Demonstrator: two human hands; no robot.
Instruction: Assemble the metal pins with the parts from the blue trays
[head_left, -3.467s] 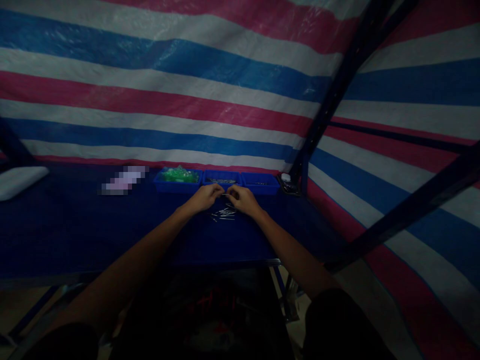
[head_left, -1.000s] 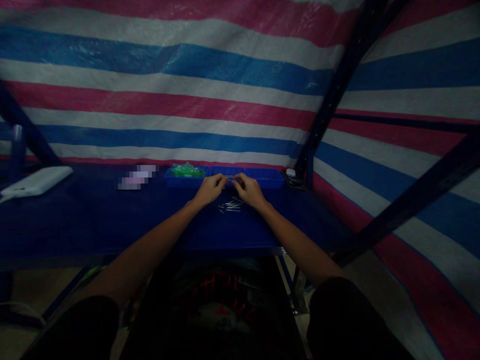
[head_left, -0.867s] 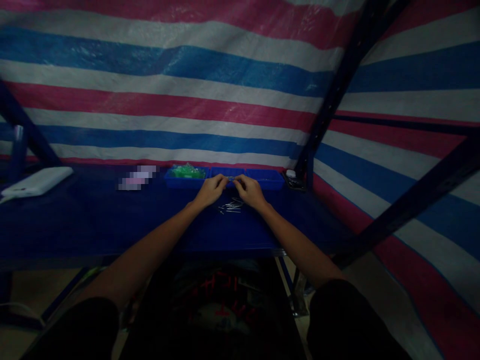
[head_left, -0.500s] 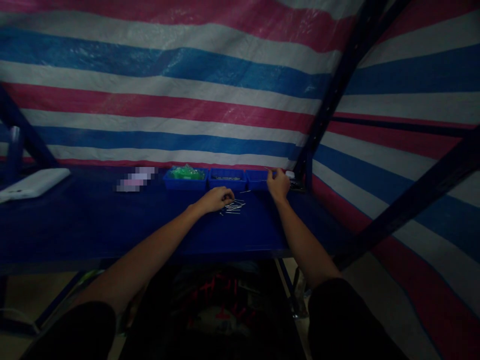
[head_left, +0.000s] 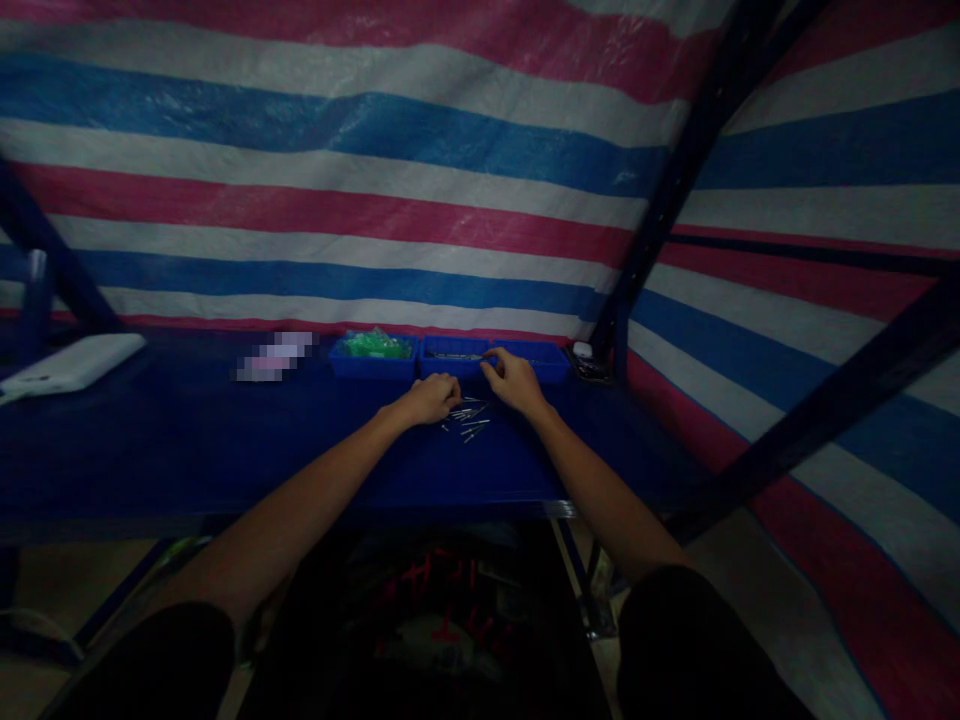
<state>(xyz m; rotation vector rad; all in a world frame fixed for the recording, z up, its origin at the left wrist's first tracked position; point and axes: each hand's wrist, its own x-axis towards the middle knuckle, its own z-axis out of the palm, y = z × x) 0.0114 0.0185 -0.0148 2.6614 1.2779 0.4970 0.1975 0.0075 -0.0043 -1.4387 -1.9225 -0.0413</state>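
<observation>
Thin silvery metal pins [head_left: 474,428] lie in a loose pile on the blue table. My left hand [head_left: 433,398] rests at the pile's left side, fingers curled together; whatever they pinch is hidden. Just behind the pile hovers my right hand [head_left: 515,380], thumb and forefinger slightly apart, with nothing visible between them. It is in front of the middle blue bin [head_left: 454,368], which holds more thin metal pieces, and the right blue bin [head_left: 551,366], partly covered by the hand.
A left blue bin [head_left: 373,370] holds green items in clear plastic. Farther left are a blurred pinkish item [head_left: 274,357] and a white flat object [head_left: 79,365]. Small dark and white items [head_left: 589,358] sit by the right frame post. Striped sheeting [head_left: 337,210] hangs behind the table [head_left: 300,460].
My right hand has moved left from the right bin toward the pile, and the thin piece at its fingers no longer shows. Pins in the pile have shifted; my left hand stays nearly in place.
</observation>
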